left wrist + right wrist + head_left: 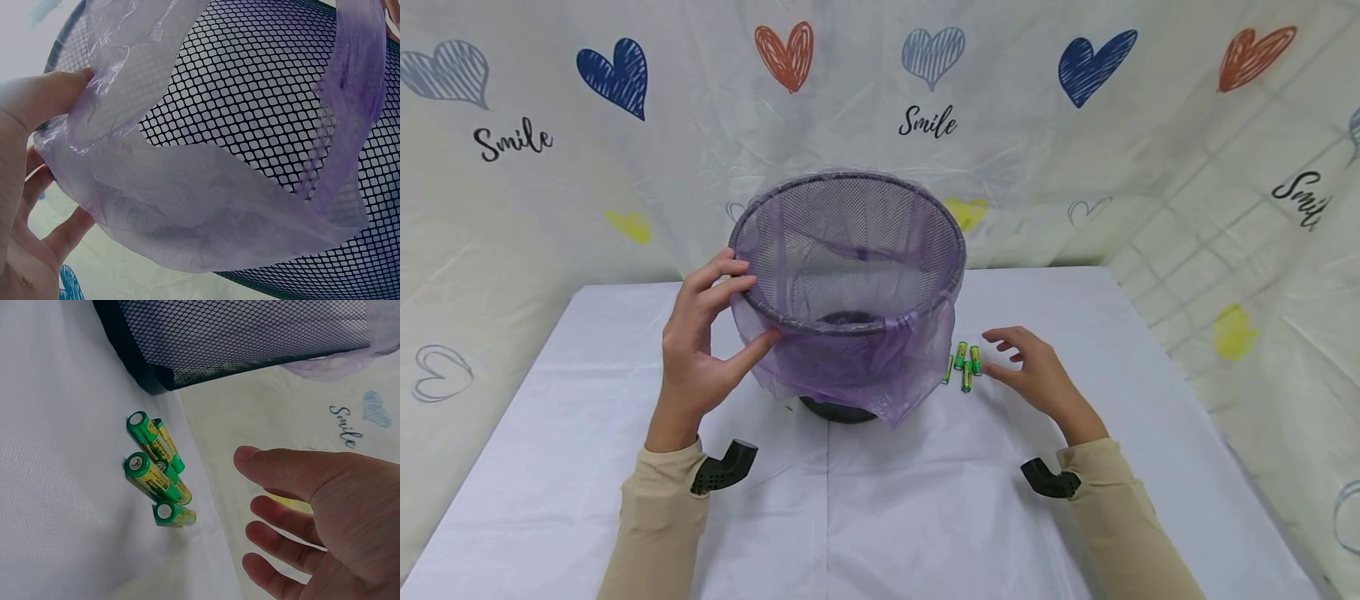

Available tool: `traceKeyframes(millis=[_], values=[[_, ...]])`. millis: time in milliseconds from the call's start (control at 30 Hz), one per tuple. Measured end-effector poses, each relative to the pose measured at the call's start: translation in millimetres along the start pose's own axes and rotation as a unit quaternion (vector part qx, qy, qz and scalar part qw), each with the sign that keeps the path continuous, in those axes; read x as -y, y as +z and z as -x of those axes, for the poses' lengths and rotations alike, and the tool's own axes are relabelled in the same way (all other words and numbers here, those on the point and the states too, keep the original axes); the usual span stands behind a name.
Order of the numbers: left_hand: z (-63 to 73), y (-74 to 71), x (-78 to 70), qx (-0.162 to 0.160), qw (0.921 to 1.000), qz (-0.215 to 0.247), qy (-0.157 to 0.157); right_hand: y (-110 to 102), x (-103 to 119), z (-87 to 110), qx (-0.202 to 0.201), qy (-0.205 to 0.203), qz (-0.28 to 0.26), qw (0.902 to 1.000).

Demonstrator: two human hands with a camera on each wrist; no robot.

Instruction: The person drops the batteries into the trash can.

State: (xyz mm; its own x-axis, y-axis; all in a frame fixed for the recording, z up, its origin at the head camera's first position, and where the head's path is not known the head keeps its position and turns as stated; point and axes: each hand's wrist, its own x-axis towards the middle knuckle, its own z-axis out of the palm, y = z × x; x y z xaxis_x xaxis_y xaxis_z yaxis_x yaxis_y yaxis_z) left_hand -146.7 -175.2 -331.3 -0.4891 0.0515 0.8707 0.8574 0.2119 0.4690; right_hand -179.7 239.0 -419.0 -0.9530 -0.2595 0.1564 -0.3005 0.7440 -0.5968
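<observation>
A dark mesh wastebasket [842,412] stands on the table, lined with a translucent purple plastic bag [865,367] folded over its rim. My left hand [700,358] holds the basket's left rim through the bag, thumb at the front and fingers at the side. In the left wrist view the bag's loose edge [187,212] hangs over the mesh. Several green-and-yellow batteries [150,478] lie in a loose cluster right of the basket. Just to their right hovers my right hand [1033,375], fingers parted and holding nothing, apart from the batteries in the right wrist view.
A white cloth [917,517] covers the table. Behind it hangs a pale curtain [850,125] printed with hearts and "Smile". Each sleeve cuff carries a black wrist mount, one left [726,468] and one right [1051,480].
</observation>
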Motion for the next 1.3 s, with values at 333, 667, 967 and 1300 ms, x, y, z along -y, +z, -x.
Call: traceKeyframes(millis=[333,667,967,1300], values=[[0.5,-0.7,0.7,-0.001,1.0000,-0.005,0.001,6.4,-3.3,-2.0,0.019,0.012,0.009,0.9997],[-0.5,1.2,-1.3,-0.005,1.0000,-0.008,0.000,10.9,-9.7,-5.9,0.042,0.024,0.012,0.9988],[-1.3,1.4,-2.6,-0.006,0.9999,-0.013,0.001,13.3,-11.6,-10.8,0.066,0.042,0.021,0.9967],[-1.2,1.6,-1.2,-0.006,1.0000,-0.003,0.000,14.9,-12.4,-15.6,0.082,0.034,0.042,0.9952]])
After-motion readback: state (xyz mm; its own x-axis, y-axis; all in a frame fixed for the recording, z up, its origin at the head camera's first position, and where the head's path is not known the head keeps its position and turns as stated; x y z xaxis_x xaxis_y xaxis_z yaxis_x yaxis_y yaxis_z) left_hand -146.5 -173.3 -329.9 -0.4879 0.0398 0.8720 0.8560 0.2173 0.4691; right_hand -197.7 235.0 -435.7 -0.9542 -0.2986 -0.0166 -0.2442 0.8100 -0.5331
